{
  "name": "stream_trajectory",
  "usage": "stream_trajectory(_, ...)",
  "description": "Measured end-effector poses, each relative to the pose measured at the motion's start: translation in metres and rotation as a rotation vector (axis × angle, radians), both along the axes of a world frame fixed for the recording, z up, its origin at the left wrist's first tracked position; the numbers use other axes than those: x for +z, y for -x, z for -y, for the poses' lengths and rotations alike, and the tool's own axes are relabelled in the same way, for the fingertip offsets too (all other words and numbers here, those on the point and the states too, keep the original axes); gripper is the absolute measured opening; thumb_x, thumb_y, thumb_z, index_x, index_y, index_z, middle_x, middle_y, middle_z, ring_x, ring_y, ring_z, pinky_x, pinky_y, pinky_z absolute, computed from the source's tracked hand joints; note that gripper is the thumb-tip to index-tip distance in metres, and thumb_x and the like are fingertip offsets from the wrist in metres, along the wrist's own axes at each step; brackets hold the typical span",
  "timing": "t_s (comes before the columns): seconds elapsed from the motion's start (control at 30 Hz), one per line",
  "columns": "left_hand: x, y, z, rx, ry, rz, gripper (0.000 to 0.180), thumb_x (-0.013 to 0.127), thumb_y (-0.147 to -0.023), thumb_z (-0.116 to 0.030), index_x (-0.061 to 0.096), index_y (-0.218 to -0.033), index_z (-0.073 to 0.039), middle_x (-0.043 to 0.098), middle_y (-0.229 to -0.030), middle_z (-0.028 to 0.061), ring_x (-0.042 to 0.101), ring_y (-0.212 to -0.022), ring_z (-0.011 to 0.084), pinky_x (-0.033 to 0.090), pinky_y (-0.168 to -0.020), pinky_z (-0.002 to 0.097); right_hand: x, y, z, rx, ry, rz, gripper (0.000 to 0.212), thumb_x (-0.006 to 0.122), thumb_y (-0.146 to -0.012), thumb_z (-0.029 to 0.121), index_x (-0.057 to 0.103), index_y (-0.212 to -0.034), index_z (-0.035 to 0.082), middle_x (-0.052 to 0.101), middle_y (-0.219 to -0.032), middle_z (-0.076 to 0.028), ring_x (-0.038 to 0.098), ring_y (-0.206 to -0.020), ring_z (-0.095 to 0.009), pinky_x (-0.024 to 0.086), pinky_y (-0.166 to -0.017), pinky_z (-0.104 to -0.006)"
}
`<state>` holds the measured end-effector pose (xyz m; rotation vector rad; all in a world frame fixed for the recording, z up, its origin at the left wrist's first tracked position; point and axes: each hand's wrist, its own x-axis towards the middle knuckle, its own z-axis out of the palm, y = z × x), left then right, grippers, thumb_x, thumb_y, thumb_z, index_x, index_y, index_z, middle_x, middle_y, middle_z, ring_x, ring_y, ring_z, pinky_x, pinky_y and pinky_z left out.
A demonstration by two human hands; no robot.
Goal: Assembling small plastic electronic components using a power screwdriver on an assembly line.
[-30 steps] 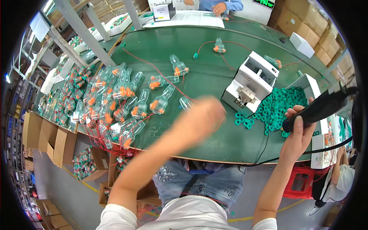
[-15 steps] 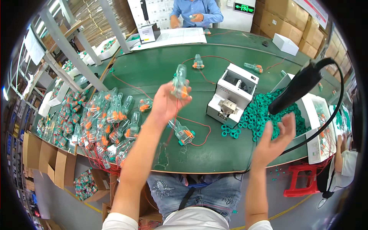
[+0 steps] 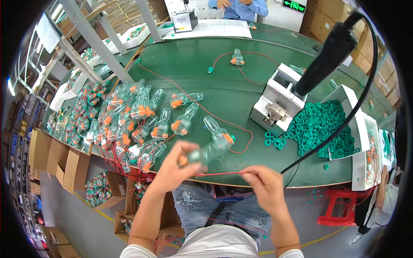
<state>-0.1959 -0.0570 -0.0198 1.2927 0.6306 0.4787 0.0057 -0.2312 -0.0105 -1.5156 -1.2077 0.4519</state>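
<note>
My left hand (image 3: 177,167) is closed around a clear bottle-shaped plastic housing (image 3: 206,154) with an orange part, slightly blurred by motion above the table's near edge. A red wire (image 3: 221,173) runs taut from it to my right hand (image 3: 267,185), whose fingers pinch the wire. Just beyond the held piece, another clear housing (image 3: 216,130) with orange clips and a green end lies on the green table. More such housings (image 3: 181,123) lie loose to the left of it.
A large pile of housings (image 3: 129,109) with red wires covers the left side. At right stand a white screw-feeder-like machine (image 3: 275,103), a heap of green rings (image 3: 322,124) in a white tray, and a hanging black tool (image 3: 329,56). A person (image 3: 241,9) sits opposite. Cardboard boxes stand below left.
My left hand has come down toward the near edge with the housing, now tilted sideways. My right hand, open before, has moved left and down and closed on the red wire.
</note>
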Motion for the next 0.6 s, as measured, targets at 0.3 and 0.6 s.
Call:
stream_trajectory(0.3, -0.001, 0.023, 0.025, 0.156, -0.604, -0.054, 0.030, 0.075, -0.083, -0.003, 0.058, -0.108, -0.005, 0.056, -0.113, 0.0098, 0.054, -0.103, 0.0207, 0.044, -0.091, 0.0336, -0.028, 0.058, 0.010, 0.582, 0.070, 0.182, 0.014, 0.069, -0.084, 0.008, 0.067, -0.098, 0.008, 0.069, -0.087, -0.010, 0.068, -0.075, -0.028, 0.056, -0.061, -0.0378)
stream_trajectory(0.6, 0.005, 0.033, 0.017, -0.472, -0.478, -0.129, 0.037, 0.080, -0.077, -0.003, 0.048, -0.093, -0.010, 0.049, -0.109, 0.0094, 0.049, -0.100, 0.0208, 0.042, -0.085, 0.0296, -0.018, 0.045, 0.008, 0.411, -0.042, 0.243, 0.011, 0.067, -0.090, 0.015, 0.063, -0.098, 0.009, 0.067, -0.085, -0.007, 0.068, -0.069, -0.027, 0.053, -0.055, -0.0389)
